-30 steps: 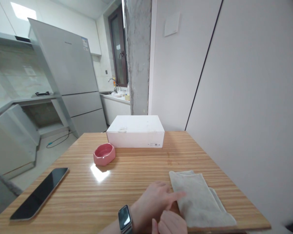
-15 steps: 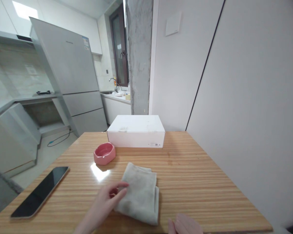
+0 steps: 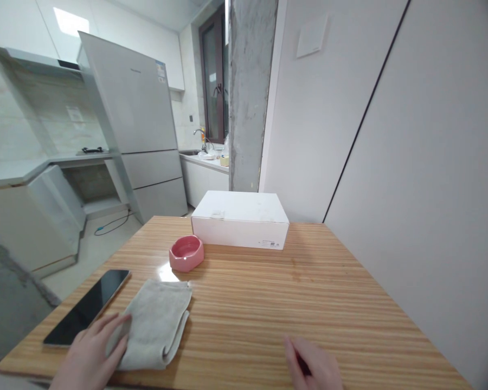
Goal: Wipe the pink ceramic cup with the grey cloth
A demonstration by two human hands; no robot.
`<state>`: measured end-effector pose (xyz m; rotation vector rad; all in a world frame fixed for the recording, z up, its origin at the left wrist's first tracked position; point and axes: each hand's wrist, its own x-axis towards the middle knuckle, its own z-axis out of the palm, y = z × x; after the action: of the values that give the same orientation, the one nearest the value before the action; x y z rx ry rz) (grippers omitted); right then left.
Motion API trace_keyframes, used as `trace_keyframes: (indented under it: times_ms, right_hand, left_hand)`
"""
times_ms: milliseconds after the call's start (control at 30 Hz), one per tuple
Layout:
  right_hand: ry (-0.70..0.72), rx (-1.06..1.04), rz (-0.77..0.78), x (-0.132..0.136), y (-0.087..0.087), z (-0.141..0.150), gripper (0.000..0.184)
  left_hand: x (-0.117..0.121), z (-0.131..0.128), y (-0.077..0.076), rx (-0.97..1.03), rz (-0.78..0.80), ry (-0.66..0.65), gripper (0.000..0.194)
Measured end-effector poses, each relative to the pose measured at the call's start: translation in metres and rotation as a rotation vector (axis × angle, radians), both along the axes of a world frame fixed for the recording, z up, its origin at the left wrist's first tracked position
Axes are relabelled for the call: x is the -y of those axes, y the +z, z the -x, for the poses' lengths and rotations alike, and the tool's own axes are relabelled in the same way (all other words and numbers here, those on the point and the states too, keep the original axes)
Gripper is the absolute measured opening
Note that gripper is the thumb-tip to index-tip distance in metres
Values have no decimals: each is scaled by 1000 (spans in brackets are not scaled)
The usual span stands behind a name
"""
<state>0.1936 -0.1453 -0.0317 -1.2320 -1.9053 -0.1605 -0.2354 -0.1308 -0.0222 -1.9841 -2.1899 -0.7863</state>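
A folded grey cloth [image 3: 156, 322] lies on the wooden table [image 3: 268, 303] near its front left edge. My left hand [image 3: 90, 355] presses on the cloth's left side with its fingers stretched flat, and it holds nothing. My right hand [image 3: 315, 365] rests on the bare table at the front right, fingers together and lying flat, apart from the cloth. A black phone [image 3: 88, 306] lies just left of the cloth.
A pink bowl [image 3: 186, 253] stands behind the cloth. A white box [image 3: 241, 219] sits at the table's far edge. A wall runs along the table's right side. A fridge [image 3: 134, 124] and kitchen counters stand beyond the table to the left.
My left hand has slid the cloth across the table from the right side to the left, beside the phone. My right hand stayed near the front edge.
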Motion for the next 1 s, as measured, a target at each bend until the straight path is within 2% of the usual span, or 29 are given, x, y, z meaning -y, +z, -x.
trace_keyframes:
  times_ms: [67,100,200,267,300,400,500,633,867,1000]
  right_hand:
    - [-9,16,73,-4,1,4,34]
    - [-22,32,107,-6,3,8,36]
    - [-51,89,184,-13,8,24,41]
    - [-65,126,232,-18,11,34,40]
    - [-75,146,259,-20,11,38,39]
    - [-95,200,320,-24,9,44,34]
    - [-76,219,345,-24,4,44,30]
    - [-58,220,366,-21,1,43,28]
    - [-69,218,362,-21,3,44,30]
    - [-68,219,297,-21,5,44,34]
  left_hand:
    - [1,-23,5,-149,-203,52,39]
    - [2,-41,10,-168,-296,24,38]
    - [1,-107,28,-78,-398,-280,25]
    - [-2,-150,33,-20,-297,-470,18]
    - [-5,-168,34,-18,-240,-520,19]
    - [-14,-203,27,-71,-52,-541,26]
    - [-19,-216,15,-68,81,-531,23]
    - [-20,-218,6,-44,142,-508,20]
    - [-20,-215,2,-33,125,-494,22]
    - [-20,-214,0,-31,96,-495,22]
